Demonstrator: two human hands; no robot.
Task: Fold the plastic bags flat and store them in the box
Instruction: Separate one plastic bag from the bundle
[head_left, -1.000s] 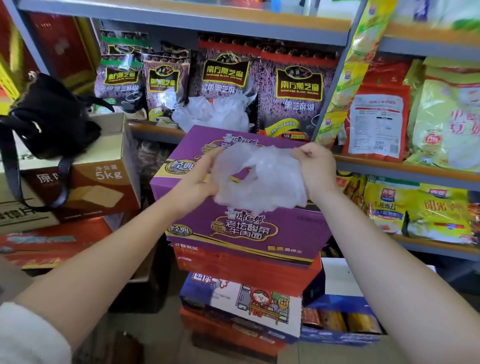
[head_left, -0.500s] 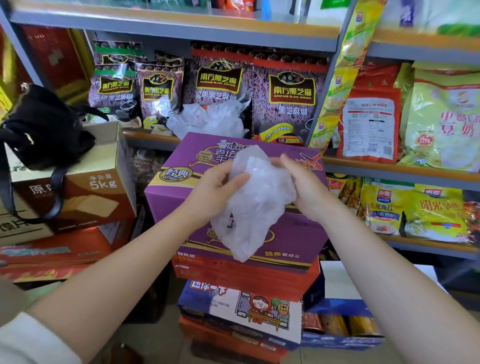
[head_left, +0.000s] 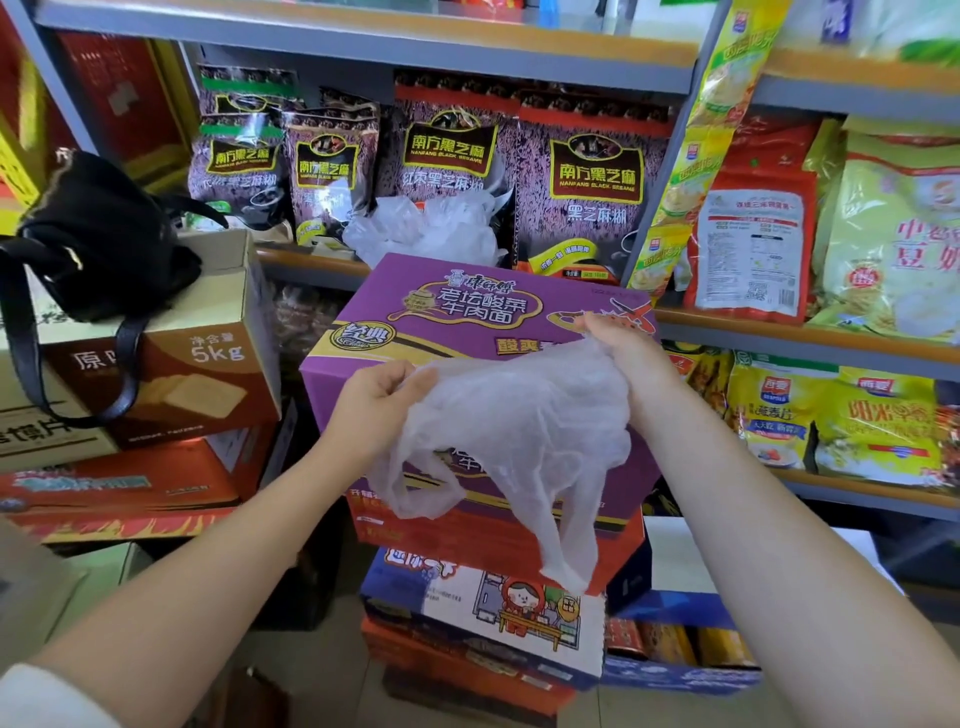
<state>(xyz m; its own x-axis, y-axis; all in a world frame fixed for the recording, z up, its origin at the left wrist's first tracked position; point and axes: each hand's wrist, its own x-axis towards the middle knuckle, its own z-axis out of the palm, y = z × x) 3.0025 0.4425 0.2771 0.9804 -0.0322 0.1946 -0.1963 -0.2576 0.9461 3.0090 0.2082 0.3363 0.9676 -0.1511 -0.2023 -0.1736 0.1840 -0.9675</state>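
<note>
- my left hand (head_left: 375, 396) is curled closed, pinching one top edge of the clear plastic bag (head_left: 511, 441).
- my right hand (head_left: 618, 340) grips the other top edge, fingers bunched round it, a little higher.
- the bag hangs stretched between them, over the purple box (head_left: 415, 332).
- i see more crumpled bags (head_left: 426, 228) heaped on the shelf (head_left: 311, 259) behind that box.
</note>
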